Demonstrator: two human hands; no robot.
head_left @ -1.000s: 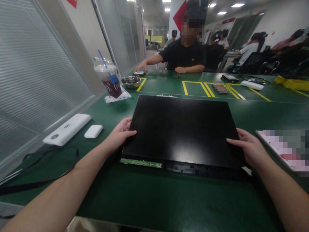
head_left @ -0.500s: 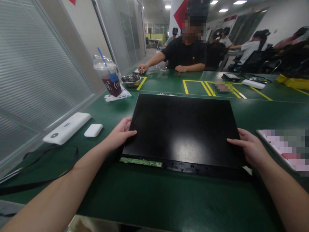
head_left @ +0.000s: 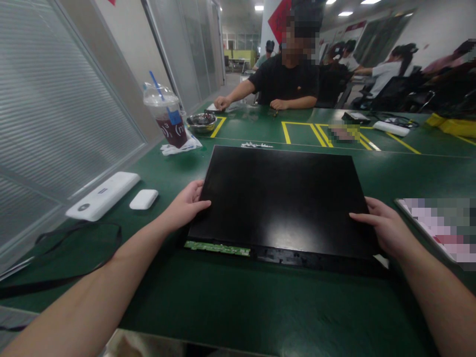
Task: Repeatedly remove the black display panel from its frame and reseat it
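A black LCD screen panel is held in front of me over the green table, its glossy face towards me. Along its lower edge runs a narrow green circuit board; a small whitish tab shows at the lower right corner. My left hand grips the left edge, thumb on the face and fingers behind. On the opposite edge my right hand is closed the same way. The fingertips behind the panel are hidden. Whether the lower edge touches the table, I cannot tell.
A cup with dark drink stands on tissue near a metal bowl. To the left lie a white power bank, a white earbud case and a black strap. A person sits across the green table.
The panel's far edge has dipped slightly, so more of the jagged white item behind it shows. Both hands keep their grip in nearly the same place.
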